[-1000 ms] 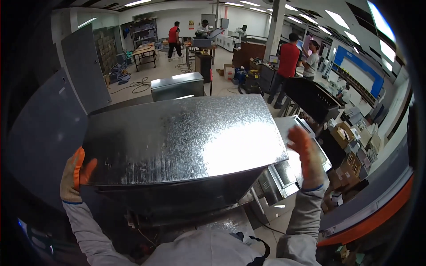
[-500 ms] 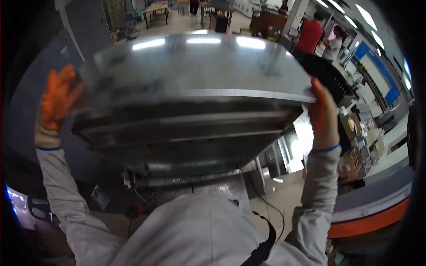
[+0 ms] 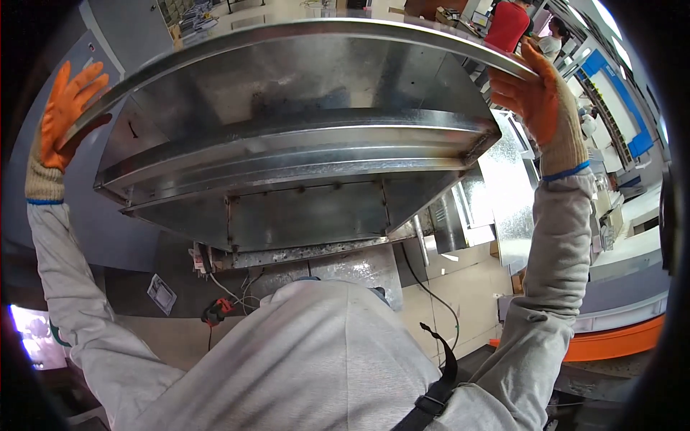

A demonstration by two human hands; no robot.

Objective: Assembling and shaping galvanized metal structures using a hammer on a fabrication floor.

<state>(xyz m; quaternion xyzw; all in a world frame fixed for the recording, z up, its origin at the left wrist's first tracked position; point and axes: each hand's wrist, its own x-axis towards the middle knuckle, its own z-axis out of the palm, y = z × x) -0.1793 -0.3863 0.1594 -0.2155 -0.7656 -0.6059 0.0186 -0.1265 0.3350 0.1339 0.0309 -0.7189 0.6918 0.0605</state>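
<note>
A wide grey sheet-metal panel (image 3: pixel 302 75) with a folded rim spans the far side, its front edge raised and its inner face showing. My left hand (image 3: pixel 70 118), in an orange-coated knit glove, holds the panel's left end, with fingers spread beyond the rim and thumb on the near side. At the right end, my right hand (image 3: pixel 535 100), gloved alike, grips the rim with its fingers on the panel's underside. Below the panel stands an open metal cabinet frame (image 3: pixel 309 208) with flanged rails and brownish weld marks. Whether the panel touches the frame at the back is hidden.
A red and black power tool (image 3: pixel 217 311) lies on the floor at left, with cords nearby. A black cable (image 3: pixel 431 291) runs along the floor at right. Bright sheet metal (image 3: pixel 509 194) stands right of the frame. A person in red (image 3: pixel 509 25) is at far right.
The panel's near edge has risen and moved away, so its inner face shows instead of its top. Both hands moved up and outward with it; my left hand now meets the panel's end.
</note>
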